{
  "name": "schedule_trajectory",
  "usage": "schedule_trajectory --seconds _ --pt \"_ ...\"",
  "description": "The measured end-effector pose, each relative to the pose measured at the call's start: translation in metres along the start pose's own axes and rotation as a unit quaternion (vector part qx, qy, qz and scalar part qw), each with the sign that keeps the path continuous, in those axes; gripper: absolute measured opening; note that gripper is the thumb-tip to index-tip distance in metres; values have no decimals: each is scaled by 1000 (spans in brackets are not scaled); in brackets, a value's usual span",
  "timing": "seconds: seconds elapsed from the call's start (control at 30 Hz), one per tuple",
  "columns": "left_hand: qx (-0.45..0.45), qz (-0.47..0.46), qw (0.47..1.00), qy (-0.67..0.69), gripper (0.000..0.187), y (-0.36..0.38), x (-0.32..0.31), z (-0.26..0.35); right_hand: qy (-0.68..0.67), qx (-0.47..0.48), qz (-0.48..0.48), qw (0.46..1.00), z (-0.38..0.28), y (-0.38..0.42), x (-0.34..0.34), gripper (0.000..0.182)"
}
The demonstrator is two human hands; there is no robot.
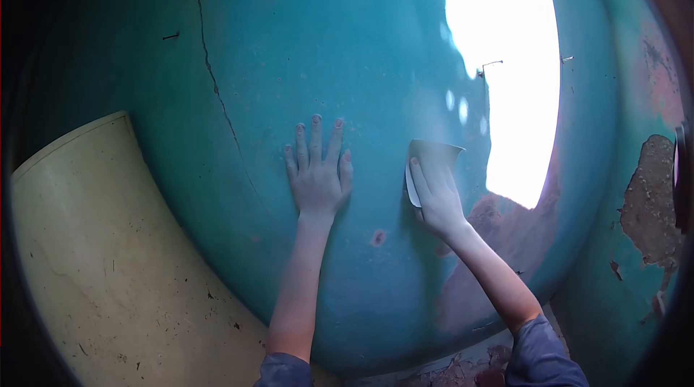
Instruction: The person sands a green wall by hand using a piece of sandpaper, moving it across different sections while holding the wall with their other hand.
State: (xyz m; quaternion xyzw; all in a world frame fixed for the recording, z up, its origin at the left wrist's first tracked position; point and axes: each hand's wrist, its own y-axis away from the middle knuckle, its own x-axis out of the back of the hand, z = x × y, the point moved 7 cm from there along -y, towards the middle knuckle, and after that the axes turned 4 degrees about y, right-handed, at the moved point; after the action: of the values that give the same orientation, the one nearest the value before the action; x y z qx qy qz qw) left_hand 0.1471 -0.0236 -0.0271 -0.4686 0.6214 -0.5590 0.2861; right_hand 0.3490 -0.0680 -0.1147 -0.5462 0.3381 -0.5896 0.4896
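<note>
- We cannot see the part of the sandpaper sheet (432, 159) lying under our right hand (436, 199); only its upper edge and left side show.
- Right of that sheet, the bright opening (506, 76) is blown out white, so nothing within it reads.
- Above and to the left of the sheet, the crack (217, 90) in the teal wall (347, 47) runs up into darkness.
- Far right of the sheet, a dark object (682, 177) is cut by the frame edge; we cannot tell what it is.

No text, label, brand, number or sign can be read anywhere on the surfaces in view.
</note>
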Motion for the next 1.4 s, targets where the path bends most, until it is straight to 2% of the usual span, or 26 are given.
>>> schedule_trajectory --seconds 0.07,0.2,0.27,0.4,0.53,0.6,0.73,0.87,1.0,1.07,1.17,1.23,1.27,1.37,1.4 --pt "5 5 1000 -3 55 0 0 -1 -11 14 -45 999 5 -2 9 86" --pt "1 0 1000 -2 55 1 1 0 -11 -4 -32 999 16 -69 38 87" --pt "-1 -3 1000 -4 56 0 1 0 19 -5 44 999 19 -92 47 89" --pt "-4 -2 1000 -6 57 1 -1 -2 27 -47 8 998 17 -61 32 78" --pt "-8 1 1000 -6 60 2 0 2 25 -51 -4 998 13 -9 19 77" --pt "-6 0 1000 -1 61 -4 -1 6 16 -60 -22 998 21 -18 27 77" --pt "-16 -7 1000 16 64 -24 -2 20 52 -61 54 995 39 -91 49 75" --pt "-22 11 1000 -10 64 -25 -6 22 60 -49 57 995 42 -77 43 77" --pt "-27 25 999 -7 63 -23 -4 21 4 -91 -7 996 30 -9 30 77" --pt "-27 31 999 -4 62 -23 -2 22 -2 -95 -38 995 32 0 22 77" --pt "-21 31 999 -1 62 -23 -2 23 10 -78 -30 996 36 -40 33 77" --pt "-16 26 1000 -2 61 -22 -2 22 50 -54 59 996 41 -88 49 78" --pt "-17 25 1000 -2 61 -22 -2 20 50 -55 58 996 42 -97 51 78" --pt "-26 28 999 3 60 -20 0 20 37 -54 73 995 42 -99 55 78" --pt "-27 27 999 3 59 -19 0 20 47 -57 48 996 41 -83 49 79"
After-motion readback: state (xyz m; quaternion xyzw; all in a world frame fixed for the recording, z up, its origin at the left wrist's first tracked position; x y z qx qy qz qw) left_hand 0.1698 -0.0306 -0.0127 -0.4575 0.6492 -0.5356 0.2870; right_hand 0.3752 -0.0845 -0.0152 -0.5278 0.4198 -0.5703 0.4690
